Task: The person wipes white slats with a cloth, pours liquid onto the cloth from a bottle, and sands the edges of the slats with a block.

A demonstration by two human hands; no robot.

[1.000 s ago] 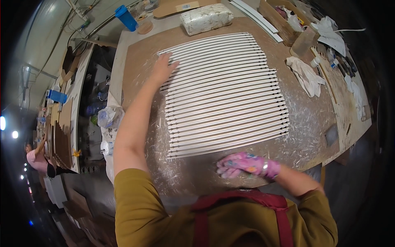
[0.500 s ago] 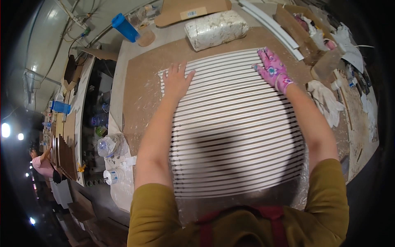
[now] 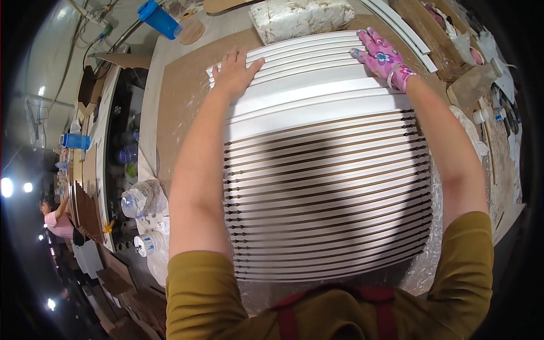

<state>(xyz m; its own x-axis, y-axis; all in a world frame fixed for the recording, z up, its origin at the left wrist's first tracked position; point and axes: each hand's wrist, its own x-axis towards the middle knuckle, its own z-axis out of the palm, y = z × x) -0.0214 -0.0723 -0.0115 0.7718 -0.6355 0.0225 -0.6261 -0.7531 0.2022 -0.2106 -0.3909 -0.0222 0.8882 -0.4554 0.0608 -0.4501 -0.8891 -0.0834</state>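
White slats (image 3: 317, 187) lie crosswise in a large panel in front of me, with dark gaps between the nearer ones and small dark pieces along both sides. At the far part they lean over, showing wide white faces (image 3: 311, 96) without dark gaps. My bare left hand (image 3: 237, 73) rests on the far left end of the slats, its fingers apart. On the far right end lies my right hand (image 3: 384, 59), in a pink flowered glove, fingers stretched and thumb out to the side. Neither hand is wrapped round anything.
Beyond the slats lies a white wrapped block (image 3: 300, 20). A blue bottle (image 3: 158, 20) stands at the far left, long white strips (image 3: 399, 31) and a cardboard box (image 3: 430, 39) at the far right. Plastic jugs (image 3: 141, 198) sit left. Another person (image 3: 58, 221) is far left.
The far slats have gone from evenly spaced with dark gaps to tilted over with broad faces showing. Both hands are still on their ends, now higher in the picture.
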